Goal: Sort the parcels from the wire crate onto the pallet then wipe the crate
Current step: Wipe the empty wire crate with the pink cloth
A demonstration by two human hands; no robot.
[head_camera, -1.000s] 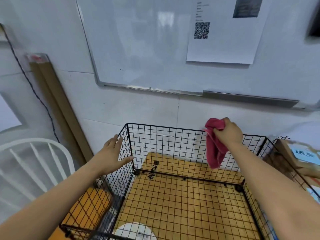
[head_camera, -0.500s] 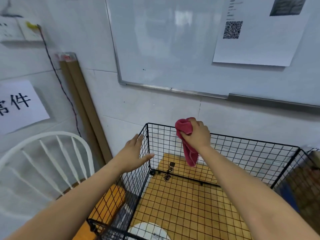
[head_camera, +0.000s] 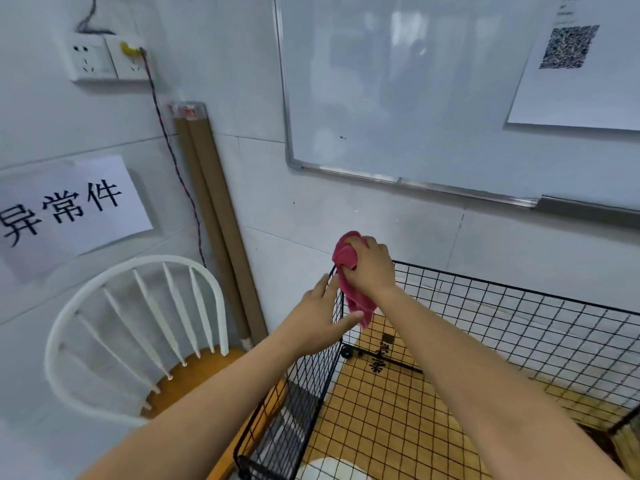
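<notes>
Right hand (head_camera: 369, 266) grips red cloth (head_camera: 349, 275) at crate (head_camera: 519, 327) corner — left hand (head_camera: 317, 315) braces.

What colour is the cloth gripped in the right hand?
Pinkish red, plain. The cloth shows best in the head view, bunched in the right hand at the wire crate corner.

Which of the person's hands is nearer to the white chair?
Left. The left hand rests flat on the side wall of the crate, just right of the chair; the right hand, gripping the red cloth, sits farther right at the corner.
</notes>
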